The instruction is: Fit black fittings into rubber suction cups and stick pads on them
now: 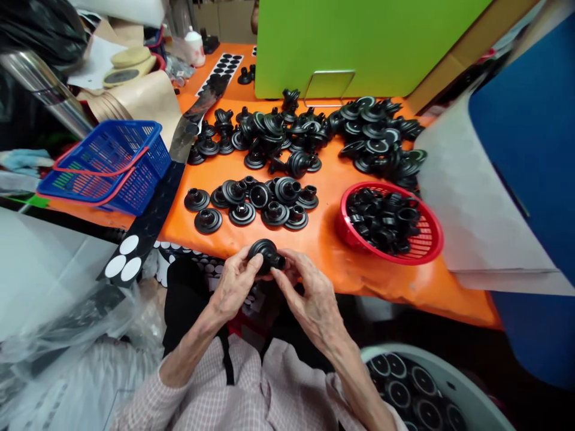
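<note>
Black flanged part [265,252] sits, in the head view, between left hand [234,280], clamped on its disc, and right hand [312,288], closed at its narrow end. Should either hold slacken, it could slip downward, missing the orange worktop [327,230] beyond both hands.

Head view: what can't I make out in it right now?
In the head view:
Far side of the black part: turned away, with the left hand and right hand around it.
Floor of the red basket: mostly buried under black pieces.
Pale tub: cut off by the bottom edge.
Anything directly behind the green board: blocked by it.
</note>
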A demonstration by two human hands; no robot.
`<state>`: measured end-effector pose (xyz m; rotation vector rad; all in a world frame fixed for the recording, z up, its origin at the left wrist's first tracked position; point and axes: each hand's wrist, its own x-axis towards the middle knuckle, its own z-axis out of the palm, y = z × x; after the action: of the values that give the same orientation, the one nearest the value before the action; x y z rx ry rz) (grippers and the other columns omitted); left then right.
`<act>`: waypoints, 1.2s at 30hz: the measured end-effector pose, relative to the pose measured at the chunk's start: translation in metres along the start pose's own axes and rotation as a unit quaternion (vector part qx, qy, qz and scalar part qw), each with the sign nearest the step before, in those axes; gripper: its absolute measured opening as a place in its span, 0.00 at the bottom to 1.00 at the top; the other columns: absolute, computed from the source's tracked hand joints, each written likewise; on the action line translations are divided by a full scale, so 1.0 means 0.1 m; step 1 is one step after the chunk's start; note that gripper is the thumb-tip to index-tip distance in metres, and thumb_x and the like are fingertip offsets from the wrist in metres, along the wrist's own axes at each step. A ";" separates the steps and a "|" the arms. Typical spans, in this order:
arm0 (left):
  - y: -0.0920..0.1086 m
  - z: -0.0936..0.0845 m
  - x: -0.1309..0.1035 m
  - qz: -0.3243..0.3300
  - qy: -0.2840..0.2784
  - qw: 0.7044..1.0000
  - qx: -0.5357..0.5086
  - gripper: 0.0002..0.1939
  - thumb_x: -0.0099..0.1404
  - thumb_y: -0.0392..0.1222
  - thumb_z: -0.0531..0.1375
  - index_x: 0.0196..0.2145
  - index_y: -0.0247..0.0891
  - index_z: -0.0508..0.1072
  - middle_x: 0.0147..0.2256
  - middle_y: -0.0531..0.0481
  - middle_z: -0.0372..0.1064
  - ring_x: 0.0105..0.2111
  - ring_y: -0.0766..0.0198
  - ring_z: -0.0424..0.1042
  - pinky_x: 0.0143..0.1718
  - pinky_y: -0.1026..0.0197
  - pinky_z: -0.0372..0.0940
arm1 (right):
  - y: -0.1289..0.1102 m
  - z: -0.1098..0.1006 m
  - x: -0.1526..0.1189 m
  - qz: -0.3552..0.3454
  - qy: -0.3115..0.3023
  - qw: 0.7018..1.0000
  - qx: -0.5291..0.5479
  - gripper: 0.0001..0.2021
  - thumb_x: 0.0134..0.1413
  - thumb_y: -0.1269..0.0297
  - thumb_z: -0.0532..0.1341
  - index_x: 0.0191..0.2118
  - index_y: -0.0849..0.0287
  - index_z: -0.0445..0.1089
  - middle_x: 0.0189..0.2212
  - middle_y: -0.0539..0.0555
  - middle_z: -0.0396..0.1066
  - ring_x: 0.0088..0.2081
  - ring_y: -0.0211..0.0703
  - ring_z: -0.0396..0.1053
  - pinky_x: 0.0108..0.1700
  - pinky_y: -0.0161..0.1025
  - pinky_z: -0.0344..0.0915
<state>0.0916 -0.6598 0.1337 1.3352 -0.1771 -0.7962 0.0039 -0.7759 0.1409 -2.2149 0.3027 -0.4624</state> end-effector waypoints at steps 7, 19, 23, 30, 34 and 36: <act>-0.01 -0.02 0.00 0.005 -0.006 0.999 0.040 0.21 0.59 0.49 0.64 0.46 0.34 0.73 0.44 0.45 0.74 0.45 0.57 0.72 0.48 0.59 0.67 | 0.01 0.07 -0.08 0.022 -0.010 0.999 -0.031 0.17 0.64 0.63 0.51 0.55 0.60 0.64 0.35 0.56 0.68 0.31 0.42 0.69 0.34 0.40 0.70; 0.10 0.01 -0.07 0.030 -0.039 0.999 0.009 0.18 0.62 0.45 0.62 0.48 0.36 0.71 0.46 0.43 0.73 0.46 0.57 0.73 0.50 0.59 0.67 | 0.03 0.13 0.02 0.212 -0.001 0.949 0.233 0.19 0.57 0.48 0.58 0.46 0.56 0.65 0.44 0.57 0.72 0.44 0.46 0.72 0.49 0.45 0.70; 0.15 0.01 0.00 0.063 -0.028 0.997 0.040 0.19 0.63 0.47 0.61 0.49 0.37 0.70 0.47 0.43 0.73 0.45 0.56 0.73 0.49 0.58 0.67 | 0.07 0.23 0.13 0.191 0.019 0.949 0.251 0.18 0.57 0.49 0.58 0.47 0.56 0.65 0.46 0.58 0.72 0.47 0.48 0.72 0.51 0.46 0.70; 0.75 -0.27 0.78 0.159 0.060 0.957 0.235 0.23 0.60 0.51 0.61 0.50 0.37 0.67 0.45 0.42 0.73 0.44 0.57 0.73 0.47 0.59 0.65 | 0.23 0.32 0.26 0.196 0.077 0.951 0.226 0.25 0.57 0.46 0.55 0.54 0.57 0.64 0.53 0.62 0.69 0.49 0.50 0.73 0.52 0.49 0.71; 1.10 -0.52 1.32 0.136 0.144 0.907 0.372 0.19 0.62 0.51 0.56 0.44 0.35 0.72 0.39 0.44 0.75 0.41 0.57 0.73 0.39 0.61 0.65 | 0.34 0.31 0.22 0.204 0.060 0.957 0.198 0.22 0.54 0.45 0.58 0.45 0.58 0.71 0.45 0.61 0.75 0.48 0.53 0.74 0.50 0.48 0.72; 1.20 -0.59 1.53 0.114 0.139 0.900 0.398 0.16 0.63 0.50 0.55 0.38 0.35 0.74 0.35 0.46 0.75 0.38 0.58 0.73 0.35 0.62 0.64 | 0.37 0.30 0.21 0.195 0.062 0.958 0.200 0.20 0.54 0.46 0.58 0.44 0.57 0.71 0.45 0.60 0.75 0.46 0.52 0.75 0.49 0.46 0.74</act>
<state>0.2848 -0.7030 0.1789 2.1364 -0.4556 -0.3131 0.0335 -0.7861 0.0997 -1.6836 0.6402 -0.4033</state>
